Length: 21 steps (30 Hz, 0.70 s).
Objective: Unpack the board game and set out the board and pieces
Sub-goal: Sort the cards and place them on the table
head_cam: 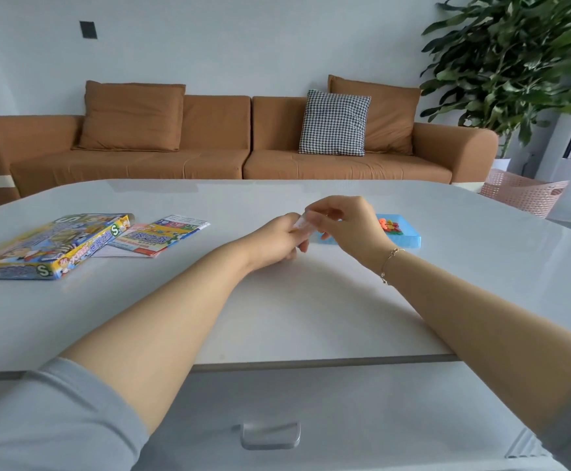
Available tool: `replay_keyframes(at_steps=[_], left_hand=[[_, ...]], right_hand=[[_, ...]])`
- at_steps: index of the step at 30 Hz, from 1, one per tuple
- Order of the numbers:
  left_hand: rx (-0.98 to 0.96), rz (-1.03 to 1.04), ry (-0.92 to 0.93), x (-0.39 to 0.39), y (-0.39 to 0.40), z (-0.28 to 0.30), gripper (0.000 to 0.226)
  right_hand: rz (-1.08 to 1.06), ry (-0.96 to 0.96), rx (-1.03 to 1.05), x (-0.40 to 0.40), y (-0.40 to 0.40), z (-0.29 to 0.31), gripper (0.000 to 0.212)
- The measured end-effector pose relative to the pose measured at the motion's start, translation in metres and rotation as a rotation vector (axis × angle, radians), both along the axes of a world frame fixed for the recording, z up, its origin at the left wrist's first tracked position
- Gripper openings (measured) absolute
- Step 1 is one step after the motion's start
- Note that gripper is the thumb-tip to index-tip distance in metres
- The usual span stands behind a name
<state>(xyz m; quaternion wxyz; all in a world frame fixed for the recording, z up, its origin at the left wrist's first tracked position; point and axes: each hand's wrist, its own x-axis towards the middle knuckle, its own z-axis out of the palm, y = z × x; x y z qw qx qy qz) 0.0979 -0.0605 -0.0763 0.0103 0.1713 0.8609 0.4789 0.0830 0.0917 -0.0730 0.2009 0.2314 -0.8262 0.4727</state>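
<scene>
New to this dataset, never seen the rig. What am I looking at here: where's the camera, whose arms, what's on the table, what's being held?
There is no robot. One wide-angle camera sits on a person's head and looks forward and down, so the two bare arms are the wearer's own.

The left hand and right hand meet over a white table and pinch a small clear packet between them; its contents are too blurred to tell.

On the table at left lies the board game box, and beside it some printed sheets. Behind the right hand sits a blue tray holding small coloured pieces.

A brown sofa stands beyond the table.
</scene>
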Motion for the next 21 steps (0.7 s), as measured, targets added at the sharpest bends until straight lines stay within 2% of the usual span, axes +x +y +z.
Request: replay_keyframes(at_steps=[4,10,13,18,21], left_hand=[[0.103,-0.005,-0.067,0.001,-0.004,0.001,0.021],[0.371,-0.062,-0.326,-0.002,-0.02,0.006,0.024],[0.394,-0.028,-0.314,-0.003,-0.019,0.004,0.018],[0.397,0.084,-0.207,-0.002,-0.011,-0.003,0.015],[0.395,0.097,-0.178,0.001,-0.011,-0.004,0.016]], right_hand=[[0.023,-0.016,0.021,-0.01,-0.005,0.006,0.007],[0.158,-0.017,0.121,-0.022,-0.009,0.019,0.005],[0.19,-0.046,0.074,-0.028,-0.01,0.014,0.008],[0.095,-0.124,0.04,-0.028,-0.007,0.004,0.031],[0.076,-0.114,0.017,-0.025,-0.006,0.003,0.031]])
